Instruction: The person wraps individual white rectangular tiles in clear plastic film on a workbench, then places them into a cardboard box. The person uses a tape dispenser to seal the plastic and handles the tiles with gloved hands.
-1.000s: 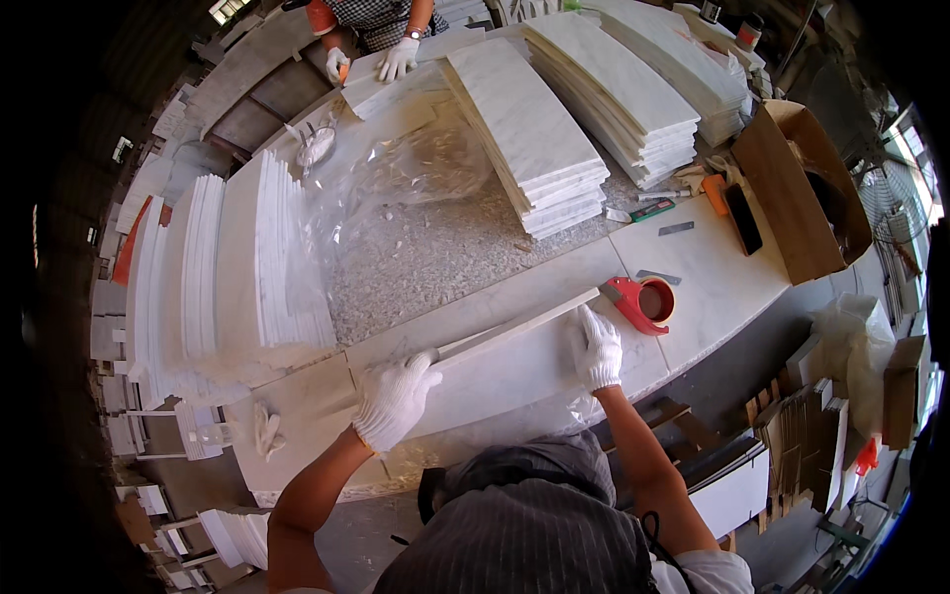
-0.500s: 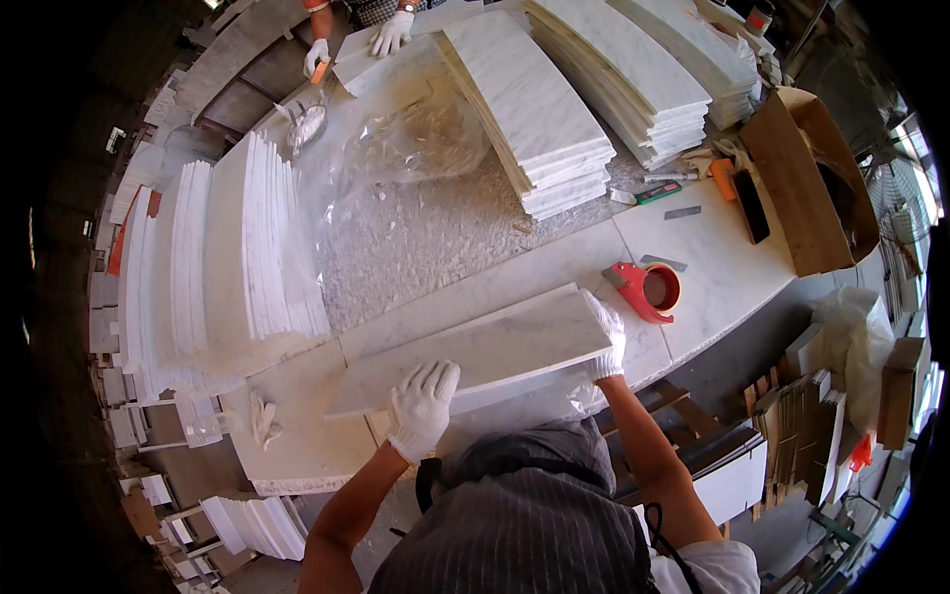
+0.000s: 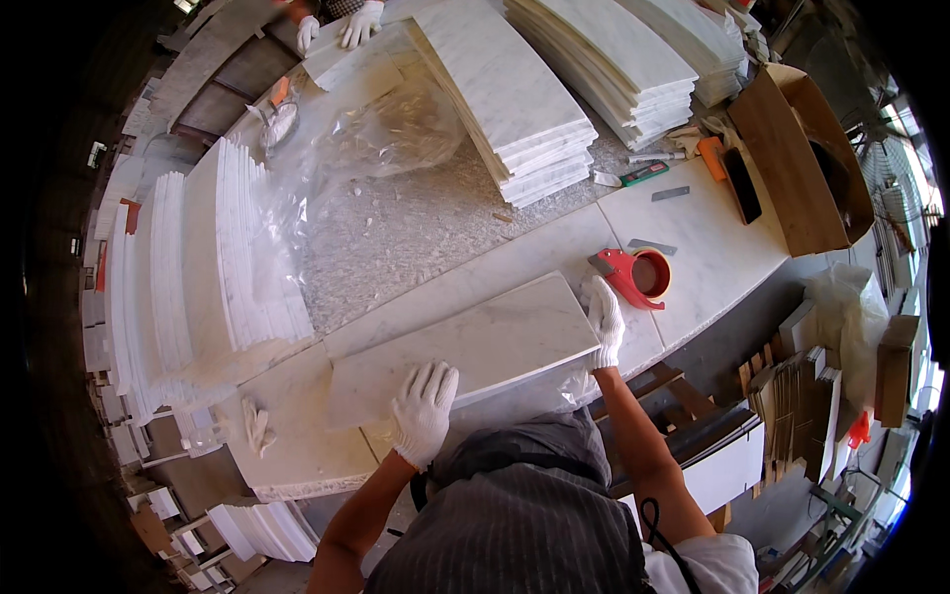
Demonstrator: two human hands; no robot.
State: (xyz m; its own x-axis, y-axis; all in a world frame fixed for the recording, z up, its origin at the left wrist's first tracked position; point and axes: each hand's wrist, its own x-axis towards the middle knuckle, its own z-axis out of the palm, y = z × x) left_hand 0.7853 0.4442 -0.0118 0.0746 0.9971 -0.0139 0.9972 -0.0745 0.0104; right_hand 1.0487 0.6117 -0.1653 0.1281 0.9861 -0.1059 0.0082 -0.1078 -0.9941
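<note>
A long white marble slab (image 3: 475, 332) with grey veining lies in front of me, over the pale stone tabletop (image 3: 435, 282). My left hand (image 3: 426, 408), in a white knit glove, grips its near edge left of the middle, fingers laid over the top face. At the slab's right end, my gloved right hand (image 3: 605, 325) holds the short edge, fingers pointing away from me. The undersides of both hands are hidden. Clear plastic film (image 3: 569, 389) shows beneath the near right part of the slab. Just right of my right hand is a red tape dispenser (image 3: 618, 267).
Stacked marble slabs (image 3: 505, 89) stand at the back; more stand on edge at left (image 3: 213, 247). Crumpled plastic (image 3: 406, 124) lies on the gritty middle. At right are a cardboard box (image 3: 792, 168), black-orange brush (image 3: 740, 186) and green-handled knife (image 3: 643, 175). A co-worker's gloved hands (image 3: 361, 24) are at the far left.
The slab now lies flatter, its near edge lower and closer to me, both hands still on it. The co-worker's hand has left the orange object. The whole view has shifted slightly.
</note>
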